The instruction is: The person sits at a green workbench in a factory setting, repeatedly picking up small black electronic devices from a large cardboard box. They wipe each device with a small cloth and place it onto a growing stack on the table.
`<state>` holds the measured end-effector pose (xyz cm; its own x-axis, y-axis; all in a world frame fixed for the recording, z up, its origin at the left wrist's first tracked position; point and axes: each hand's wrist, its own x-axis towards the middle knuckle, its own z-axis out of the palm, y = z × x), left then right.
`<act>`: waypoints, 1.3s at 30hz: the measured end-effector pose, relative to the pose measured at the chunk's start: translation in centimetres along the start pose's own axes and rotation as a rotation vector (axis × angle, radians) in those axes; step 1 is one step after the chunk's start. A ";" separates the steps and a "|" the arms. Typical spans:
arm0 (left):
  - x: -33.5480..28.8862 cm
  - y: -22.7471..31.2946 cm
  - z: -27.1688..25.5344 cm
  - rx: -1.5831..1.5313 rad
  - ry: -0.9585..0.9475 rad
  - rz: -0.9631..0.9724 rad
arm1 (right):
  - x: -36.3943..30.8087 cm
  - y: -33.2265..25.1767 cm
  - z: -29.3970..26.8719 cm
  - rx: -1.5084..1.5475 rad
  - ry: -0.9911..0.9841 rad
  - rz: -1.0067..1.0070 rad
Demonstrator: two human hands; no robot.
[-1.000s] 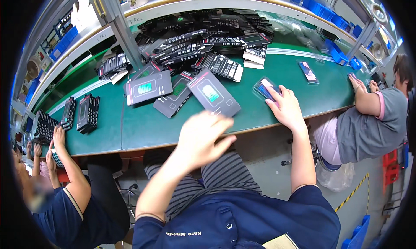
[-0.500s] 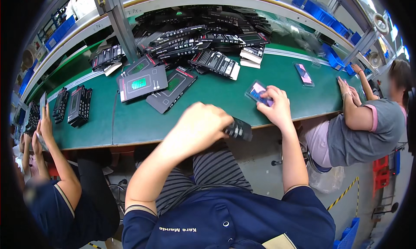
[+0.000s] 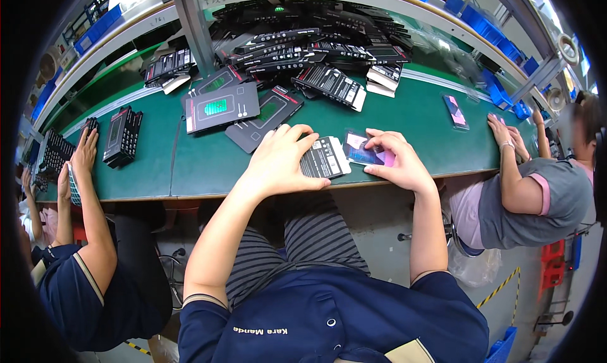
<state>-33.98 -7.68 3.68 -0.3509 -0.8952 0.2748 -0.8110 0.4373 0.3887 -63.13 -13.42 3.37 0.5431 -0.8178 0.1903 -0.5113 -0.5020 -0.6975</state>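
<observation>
My left hand (image 3: pixel 278 160) is closed round a flat black cardboard box (image 3: pixel 326 158), which lies near the table's front edge with its printed side up and its white open end to the right. Just right of that end, my right hand (image 3: pixel 402 163) pinches a clear plastic pack (image 3: pixel 358 145) with a pink and dark blue phone-like insert. The pack's left edge is close to the box's opening; whether they touch I cannot tell. My right fingers hide part of the pack.
Black boxes (image 3: pixel 221 107) lie loose behind my left hand, below a large heap of similar boxes (image 3: pixel 284 53). Box stacks (image 3: pixel 122 138) stand at left. Another phone-like pack (image 3: pixel 456 112) lies right on the green table (image 3: pixel 417 119). Co-workers' hands (image 3: pixel 85 151) are at both sides.
My left hand has turned the black box print side up and set it at the table edge, open end rightward. My right hand has brought the clear pack nearer to that end.
</observation>
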 end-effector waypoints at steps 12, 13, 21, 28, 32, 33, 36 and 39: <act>0.4 1.6 -1.3 -0.361 0.380 -0.017 | 2.3 -6.3 5.8 0.939 0.403 -0.308; 0.6 1.8 -1.0 -0.434 0.534 -0.016 | 2.7 -8.6 5.1 0.990 0.462 -0.230; 0.4 3.1 -0.3 -1.399 0.765 0.014 | 5.2 -10.0 9.5 0.622 0.526 -0.472; 0.1 4.4 -0.7 -1.328 0.866 0.002 | 4.7 -11.2 10.6 1.132 0.471 -0.346; 0.3 3.8 0.0 -1.252 0.913 0.044 | 4.9 -11.5 10.3 1.181 0.487 -0.329; 0.2 3.6 0.3 -1.234 0.925 0.056 | 4.9 -11.5 10.2 1.196 0.479 -0.335; 0.0 2.7 1.5 -0.888 1.032 0.084 | 4.6 -10.8 11.1 1.010 0.517 -0.423; -1.0 1.9 0.9 -0.536 1.024 0.180 | 4.5 -8.2 13.7 0.758 0.610 -0.579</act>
<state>-35.59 -6.07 3.30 0.2990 -0.4362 0.8487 -0.4007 0.7498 0.5265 -47.39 -9.12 0.52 0.0452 -0.6224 0.7814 0.3594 -0.7196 -0.5941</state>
